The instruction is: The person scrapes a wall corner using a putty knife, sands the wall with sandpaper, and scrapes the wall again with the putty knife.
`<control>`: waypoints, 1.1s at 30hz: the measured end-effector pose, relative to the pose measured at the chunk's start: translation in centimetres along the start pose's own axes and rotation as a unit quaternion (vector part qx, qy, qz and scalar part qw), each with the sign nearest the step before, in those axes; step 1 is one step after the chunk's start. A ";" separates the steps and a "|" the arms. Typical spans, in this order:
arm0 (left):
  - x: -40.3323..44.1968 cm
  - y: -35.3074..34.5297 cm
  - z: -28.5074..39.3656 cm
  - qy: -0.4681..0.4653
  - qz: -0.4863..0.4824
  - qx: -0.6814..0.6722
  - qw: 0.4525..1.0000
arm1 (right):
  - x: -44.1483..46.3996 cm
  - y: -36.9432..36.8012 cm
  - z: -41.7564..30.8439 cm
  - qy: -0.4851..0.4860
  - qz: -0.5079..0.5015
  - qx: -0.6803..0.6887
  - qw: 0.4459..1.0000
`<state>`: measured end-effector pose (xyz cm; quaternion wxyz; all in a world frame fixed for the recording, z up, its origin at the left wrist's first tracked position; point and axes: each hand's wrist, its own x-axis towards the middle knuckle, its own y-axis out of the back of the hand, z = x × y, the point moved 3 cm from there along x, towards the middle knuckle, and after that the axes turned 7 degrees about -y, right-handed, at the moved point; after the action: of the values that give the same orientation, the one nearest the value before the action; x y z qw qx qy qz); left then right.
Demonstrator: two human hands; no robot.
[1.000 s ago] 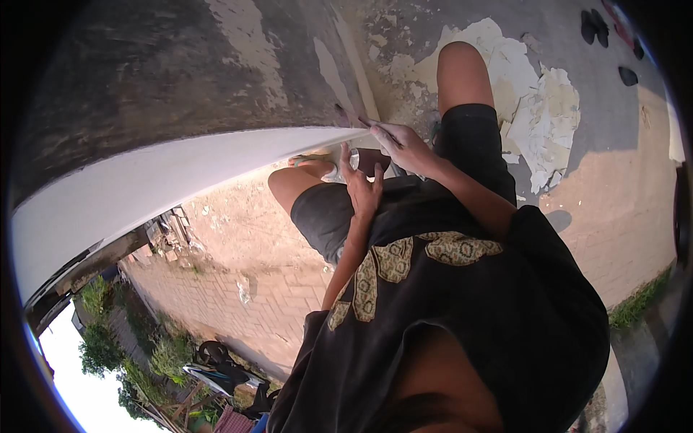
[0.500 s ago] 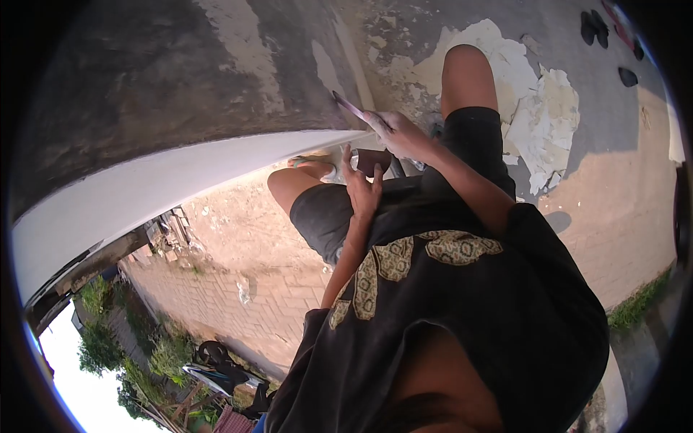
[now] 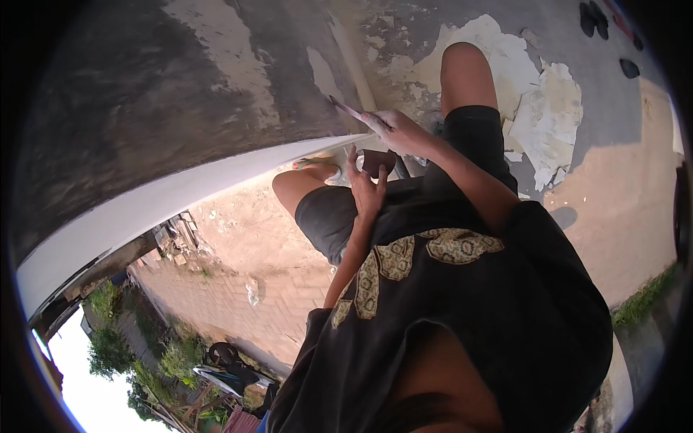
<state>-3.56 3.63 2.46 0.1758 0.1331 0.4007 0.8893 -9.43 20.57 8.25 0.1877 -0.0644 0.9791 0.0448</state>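
Observation:
My right hand (image 3: 395, 130) is closed round a thin, flat tool like a putty knife (image 3: 348, 109), seen nearly edge-on. Its dark tip points at the grey wall (image 3: 173, 94), close to a pale patch (image 3: 320, 71) there; I cannot tell whether they touch. Pale dust or paste coats my right fingers. Just below, my left hand (image 3: 368, 189) grips a dark brown piece (image 3: 377, 162) between thumb and fingers, with something whitish beside it. What kind of piece it is I cannot make out.
A white ledge (image 3: 180, 184) runs along the wall's edge. Large peeled white flakes (image 3: 552, 119) lie on the floor beyond my right knee. Dark sandals (image 3: 593, 20) are at the upper right. Paving (image 3: 224, 289), plants (image 3: 108, 350) and a parked motorbike (image 3: 227, 372) appear lower left.
The view has shifted slightly. Both hands keep their grips and stay in nearly the same place; the tool's tip sits slightly lower and farther left in view.

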 end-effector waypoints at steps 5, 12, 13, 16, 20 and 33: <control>0.3 -0.1 0.2 0.019 0.014 -0.031 0.999 | 0.2 -0.2 1.0 0.042 0.025 0.009 0.999; 0.3 -0.4 -0.2 0.005 0.005 -0.029 1.000 | 1.6 1.4 0.7 -0.110 -0.070 0.135 0.982; 0.3 -0.4 -0.3 0.009 0.012 -0.034 0.999 | 0.9 1.6 0.4 -0.126 -0.077 0.154 0.977; -0.1 -0.5 -0.8 0.041 0.016 -0.074 0.996 | -0.6 1.6 1.0 -0.144 -0.169 0.252 0.942; -0.2 -0.1 -0.3 0.052 0.004 -0.071 0.996 | -2.1 1.5 2.9 -0.048 -0.358 0.494 0.791; -0.6 0.4 -0.4 -0.053 0.069 -0.039 0.995 | -5.2 1.8 -4.5 0.104 -0.579 0.637 0.498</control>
<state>-3.24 2.90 2.49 0.1405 0.2007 0.3456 0.9058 -6.51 22.39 14.49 0.0584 -0.4841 0.4979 -0.7172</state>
